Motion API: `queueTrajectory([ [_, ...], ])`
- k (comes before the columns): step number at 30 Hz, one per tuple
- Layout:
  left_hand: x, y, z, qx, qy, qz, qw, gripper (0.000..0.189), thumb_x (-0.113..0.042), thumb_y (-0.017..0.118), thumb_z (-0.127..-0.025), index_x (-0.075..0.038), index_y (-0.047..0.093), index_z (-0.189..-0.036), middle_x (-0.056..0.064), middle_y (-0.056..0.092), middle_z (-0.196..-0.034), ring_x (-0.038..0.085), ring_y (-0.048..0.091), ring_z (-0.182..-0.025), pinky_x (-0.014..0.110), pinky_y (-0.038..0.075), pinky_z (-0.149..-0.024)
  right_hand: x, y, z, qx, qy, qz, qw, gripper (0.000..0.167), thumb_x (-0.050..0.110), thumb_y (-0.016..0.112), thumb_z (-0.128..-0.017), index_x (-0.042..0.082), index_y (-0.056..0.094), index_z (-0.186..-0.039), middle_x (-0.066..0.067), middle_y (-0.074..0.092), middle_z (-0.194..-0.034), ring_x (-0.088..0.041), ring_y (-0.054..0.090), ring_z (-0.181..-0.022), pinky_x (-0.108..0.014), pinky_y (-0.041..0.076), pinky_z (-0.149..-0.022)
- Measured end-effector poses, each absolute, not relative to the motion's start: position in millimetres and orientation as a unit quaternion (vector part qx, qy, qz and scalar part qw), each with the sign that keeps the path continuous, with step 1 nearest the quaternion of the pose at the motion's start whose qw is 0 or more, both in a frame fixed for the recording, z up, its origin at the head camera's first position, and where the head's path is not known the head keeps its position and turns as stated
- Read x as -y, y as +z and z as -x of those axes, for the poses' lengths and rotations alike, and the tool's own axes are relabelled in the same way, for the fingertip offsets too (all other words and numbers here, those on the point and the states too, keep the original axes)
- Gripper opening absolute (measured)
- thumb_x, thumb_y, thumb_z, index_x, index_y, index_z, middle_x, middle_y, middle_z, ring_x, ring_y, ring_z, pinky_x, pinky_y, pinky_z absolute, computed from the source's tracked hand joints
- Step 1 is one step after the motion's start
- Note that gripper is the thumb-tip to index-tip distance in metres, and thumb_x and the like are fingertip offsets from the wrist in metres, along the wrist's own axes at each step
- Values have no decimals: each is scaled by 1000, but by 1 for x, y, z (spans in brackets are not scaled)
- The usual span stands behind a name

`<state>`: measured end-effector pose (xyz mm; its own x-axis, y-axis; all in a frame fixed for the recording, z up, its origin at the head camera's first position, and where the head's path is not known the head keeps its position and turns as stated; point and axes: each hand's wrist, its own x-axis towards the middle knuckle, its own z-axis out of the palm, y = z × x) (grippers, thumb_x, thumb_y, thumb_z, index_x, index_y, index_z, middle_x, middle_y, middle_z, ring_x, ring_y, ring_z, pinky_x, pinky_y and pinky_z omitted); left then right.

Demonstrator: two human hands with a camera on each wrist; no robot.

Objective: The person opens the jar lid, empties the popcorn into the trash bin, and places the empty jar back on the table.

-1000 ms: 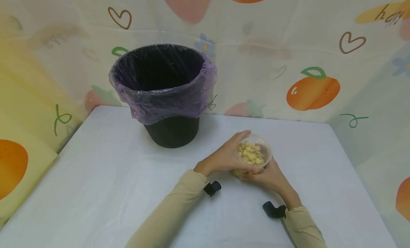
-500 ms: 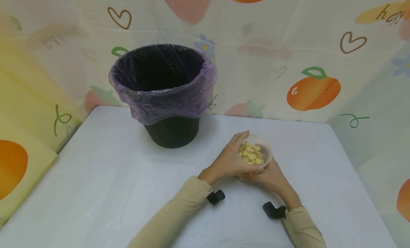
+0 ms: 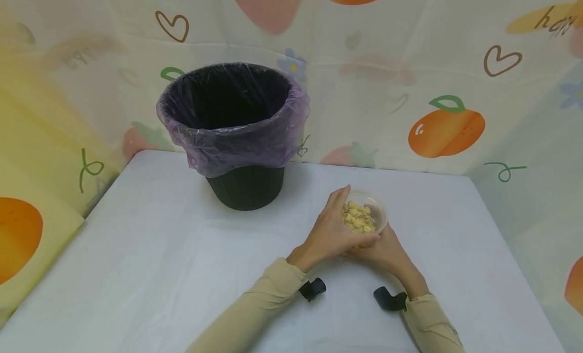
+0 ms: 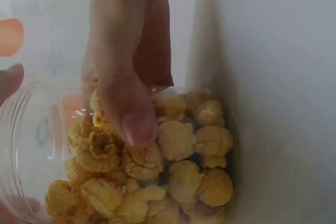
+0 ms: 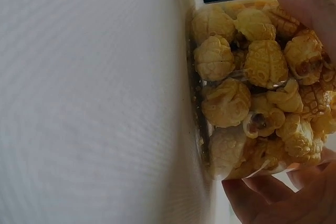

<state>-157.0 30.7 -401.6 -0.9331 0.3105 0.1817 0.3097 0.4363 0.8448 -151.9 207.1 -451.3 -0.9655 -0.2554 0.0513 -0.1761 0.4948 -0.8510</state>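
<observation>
A clear plastic jar [image 3: 379,211] holds yellow popcorn [image 3: 359,219] and has no lid on its mouth. My left hand [image 3: 329,238] grips the jar near its rim from the left, thumb in front and fingers behind. Lower down, my right hand [image 3: 388,251] holds the jar's body from the right. A thumb [image 4: 139,124] presses on the jar wall in the left wrist view. In the right wrist view the jar's base meets the white tabletop, with popcorn [image 5: 265,64] packed against the wall. The left hand hides part of the jar in the head view.
Behind and to the left stands a black bin [image 3: 246,191] with a purple bag liner [image 3: 246,148] folded over its rim. A white cloth [image 3: 150,257] covers the table. Fruit-patterned curtains [image 3: 355,105] hang at the back and sides.
The left hand has shifted slightly around the jar, its wrist moving right and toward me. The right hand and the jar look nearly still.
</observation>
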Motion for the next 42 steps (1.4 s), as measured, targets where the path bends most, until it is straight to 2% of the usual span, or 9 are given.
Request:
queueTrajectory([
  [7,-28,-392,160,-848,498,-179,14,114,-48,87,-69,-16,22,-158,3,31,-160,22,40,-142,46,39,-114,-207,-451,151,-858,-498,116,50,108,28,92,-68,11,25,-150,-9,47,-140,-24,48,-125,-51,41,-105],
  [14,-19,-388,159,-852,488,-182,39,115,-50,86,-69,-19,20,-159,0,28,-161,20,36,-144,47,38,-115,-207,-452,149,-871,-481,84,58,119,34,92,-67,11,15,-155,-14,38,-152,-31,41,-136,-60,37,-109],
  [21,-3,-394,163,-859,467,-205,36,113,-50,85,-71,-17,21,-158,3,28,-160,21,32,-146,48,37,-116,-207,-451,149,-866,-489,86,55,124,31,92,-66,13,10,-157,-14,39,-151,-31,41,-136,-60,37,-109],
  [26,8,-395,164,-865,452,-217,33,111,-51,84,-72,-16,23,-157,2,29,-159,18,31,-145,45,36,-116,-206,-451,149,-863,-495,92,52,122,28,92,-67,10,11,-156,-15,38,-152,-33,40,-137,-60,34,-110],
  [33,20,-395,167,-878,429,-208,39,110,-54,83,-72,-15,26,-157,4,29,-158,21,26,-146,47,35,-117,-205,-448,147,-864,-492,90,50,117,26,92,-67,6,16,-154,-20,35,-153,-37,38,-139,-61,33,-112],
  [42,31,-396,168,-885,412,-206,73,107,-52,81,-74,-13,27,-157,6,29,-158,24,25,-147,50,34,-116,-205,-448,147,-865,-491,87,53,119,27,92,-67,5,14,-154,-22,31,-156,-40,34,-143,-64,31,-113],
])
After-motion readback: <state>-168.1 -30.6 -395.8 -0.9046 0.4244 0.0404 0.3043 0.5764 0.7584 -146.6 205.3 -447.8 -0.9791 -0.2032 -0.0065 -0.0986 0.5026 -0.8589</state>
